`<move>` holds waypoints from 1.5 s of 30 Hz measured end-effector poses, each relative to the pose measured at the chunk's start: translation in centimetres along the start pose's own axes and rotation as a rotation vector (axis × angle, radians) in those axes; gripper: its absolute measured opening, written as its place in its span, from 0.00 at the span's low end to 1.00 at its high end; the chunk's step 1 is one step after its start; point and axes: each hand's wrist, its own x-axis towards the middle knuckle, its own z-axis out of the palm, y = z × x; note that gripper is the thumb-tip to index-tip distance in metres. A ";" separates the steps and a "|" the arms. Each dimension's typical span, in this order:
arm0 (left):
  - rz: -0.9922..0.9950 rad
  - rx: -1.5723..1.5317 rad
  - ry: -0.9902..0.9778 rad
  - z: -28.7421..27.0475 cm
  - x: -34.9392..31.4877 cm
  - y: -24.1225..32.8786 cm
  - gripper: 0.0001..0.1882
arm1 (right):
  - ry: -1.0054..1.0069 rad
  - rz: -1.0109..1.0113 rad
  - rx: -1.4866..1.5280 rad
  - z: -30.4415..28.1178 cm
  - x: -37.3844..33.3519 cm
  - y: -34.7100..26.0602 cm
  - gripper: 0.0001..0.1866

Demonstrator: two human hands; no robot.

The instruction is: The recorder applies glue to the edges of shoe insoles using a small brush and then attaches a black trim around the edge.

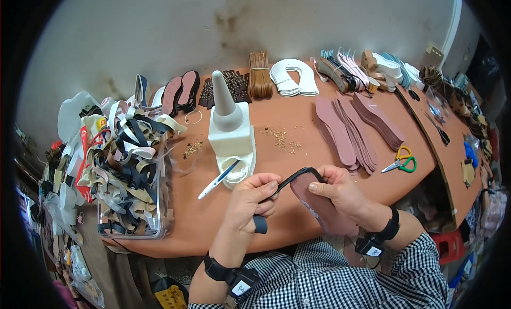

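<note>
My left hand [251,199] pinches a narrow black strip [291,178] between thumb and fingers, and its dark grey tail hangs below that palm. The strip runs across to the rounded end of a pink insole [323,210] and bends around that edge. My right hand [345,192] grips the insole, thumb on top, pressing the strip against its rim. The insole hangs tilted past the table's front edge. Beyond my left hand, a white-handled brush [215,182] lies across a small round pot [246,169] at the foot of a white stand with a grey cone [228,104].
A clear bin [159,208] overflowing with strip scraps fills the left. Pink insole stacks [354,133] and green-and-yellow scissors [400,164] lie to the right. Brown strip bundles [260,77], white curved pieces [290,85] and dark-edged insoles [186,91] line the wall.
</note>
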 end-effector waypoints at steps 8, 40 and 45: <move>0.067 0.043 0.047 0.2 1.2 -1.4 0.06 | 0.015 -0.004 0.223 0.5 0.1 0.3 0.04; 0.222 0.087 0.125 2.3 2.9 -2.2 0.06 | 0.141 -0.130 0.357 0.8 1.5 0.9 0.05; 0.278 0.161 0.176 2.6 3.2 -2.7 0.05 | 0.165 -0.164 0.386 1.0 1.7 1.1 0.05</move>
